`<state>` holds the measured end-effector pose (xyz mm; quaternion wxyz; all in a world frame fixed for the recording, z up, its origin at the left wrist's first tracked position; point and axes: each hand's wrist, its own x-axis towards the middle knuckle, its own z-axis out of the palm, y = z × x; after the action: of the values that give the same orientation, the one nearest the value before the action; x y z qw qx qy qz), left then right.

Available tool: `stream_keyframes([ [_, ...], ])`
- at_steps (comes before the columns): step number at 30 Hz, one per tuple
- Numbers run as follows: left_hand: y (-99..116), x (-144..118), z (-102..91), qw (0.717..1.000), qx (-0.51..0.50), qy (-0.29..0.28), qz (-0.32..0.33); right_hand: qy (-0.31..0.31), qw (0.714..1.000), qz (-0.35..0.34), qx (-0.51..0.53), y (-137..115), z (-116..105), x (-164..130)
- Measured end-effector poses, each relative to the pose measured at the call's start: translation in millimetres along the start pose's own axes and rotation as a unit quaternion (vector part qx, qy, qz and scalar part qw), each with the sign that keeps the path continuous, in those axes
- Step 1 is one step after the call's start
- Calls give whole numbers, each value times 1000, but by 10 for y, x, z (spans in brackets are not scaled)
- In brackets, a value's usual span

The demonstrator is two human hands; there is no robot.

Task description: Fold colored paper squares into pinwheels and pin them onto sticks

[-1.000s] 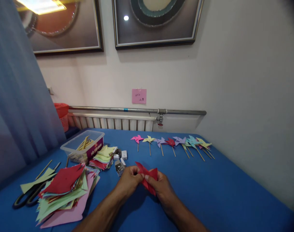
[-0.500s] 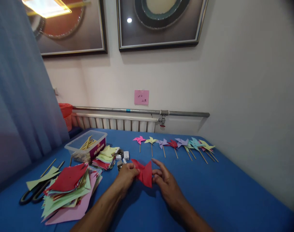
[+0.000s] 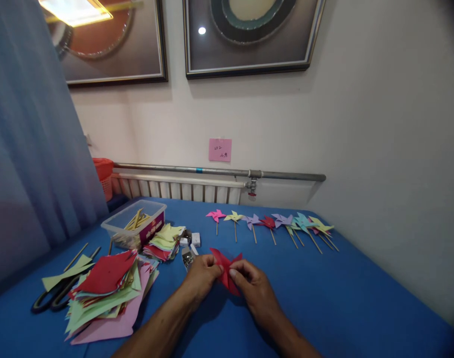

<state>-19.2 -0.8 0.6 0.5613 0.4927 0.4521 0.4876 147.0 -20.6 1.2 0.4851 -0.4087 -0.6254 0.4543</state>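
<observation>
A red paper pinwheel (image 3: 227, 263), with its blades folded toward the middle, is held just above the blue table. My left hand (image 3: 202, 274) pinches its left side between thumb and fingers. On the right side, my right hand (image 3: 251, 283) grips the paper near the centre, thumb and forefinger together. No stick shows on this pinwheel. Just beyond my left hand sits a small open box of metal pins (image 3: 187, 256), beside small white boxes (image 3: 196, 239).
A stack of coloured paper (image 3: 107, 273) lies at the left, partly over black-handled scissors (image 3: 58, 298). Behind it are a smaller paper pile (image 3: 169, 237) and a clear plastic box (image 3: 113, 224) of wooden sticks. Several finished pinwheels (image 3: 252, 222) line the far right side of the blue table (image 3: 323, 308).
My right hand has moved left and closed on the red paper. Another blade is now folded in toward the centre. The left hand keeps its hold.
</observation>
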Motion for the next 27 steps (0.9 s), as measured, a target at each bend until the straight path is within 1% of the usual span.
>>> stream_keyframes([
  [3,4,-8,16,1000,17,-6,15,9,1000,12,-5,-1,19,8],
  [6,15,-24,27,1000,10,-14,15,24,999,23,-2,10,35,21],
  [9,19,-35,36,1000,11,-13,14,23,999,27,-1,7,36,16],
  [14,-7,-22,37,1000,19,-14,12,26,998,5,-54,-75,32,-29],
  [17,-30,-13,35,1000,20,-10,12,37,997,8,-70,-101,46,-40],
  [23,-4,-18,44,1000,5,-4,16,57,998,-2,-19,-57,38,-31],
  [27,25,-24,49,1000,-14,11,5,65,998,-5,13,-8,11,3],
])
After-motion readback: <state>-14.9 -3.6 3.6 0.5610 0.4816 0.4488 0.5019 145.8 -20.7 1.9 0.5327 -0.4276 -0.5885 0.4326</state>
